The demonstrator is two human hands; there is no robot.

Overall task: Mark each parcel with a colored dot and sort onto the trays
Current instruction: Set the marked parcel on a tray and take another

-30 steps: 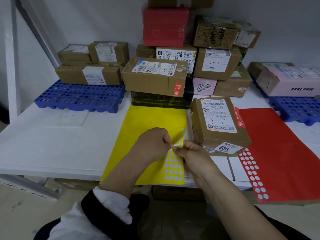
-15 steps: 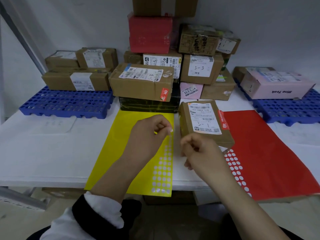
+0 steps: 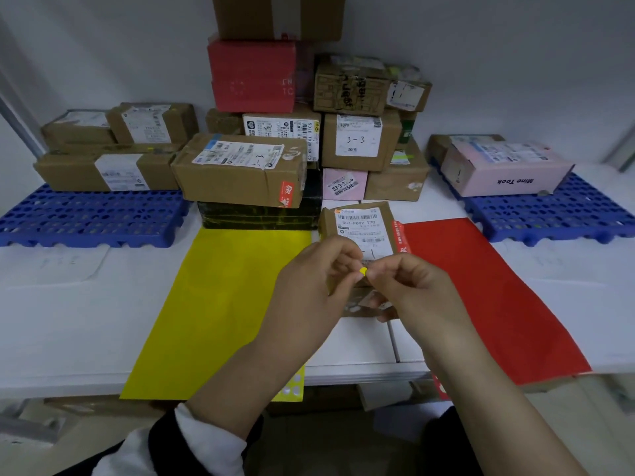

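A plain, pale grey wall (image 3: 515, 63) rises behind a white desk (image 3: 86, 321) in soft, even light. A grey metal bar (image 3: 13, 115) slants up at far left. Below the desk's front edge lies a dull beige floor (image 3: 51, 451).

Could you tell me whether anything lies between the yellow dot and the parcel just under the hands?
Nothing visible does. The left hand and right hand hold the yellow dot at their fingertips directly over the parcel. Its label is bare beyond the fingers, and only the hands themselves cover its near part.
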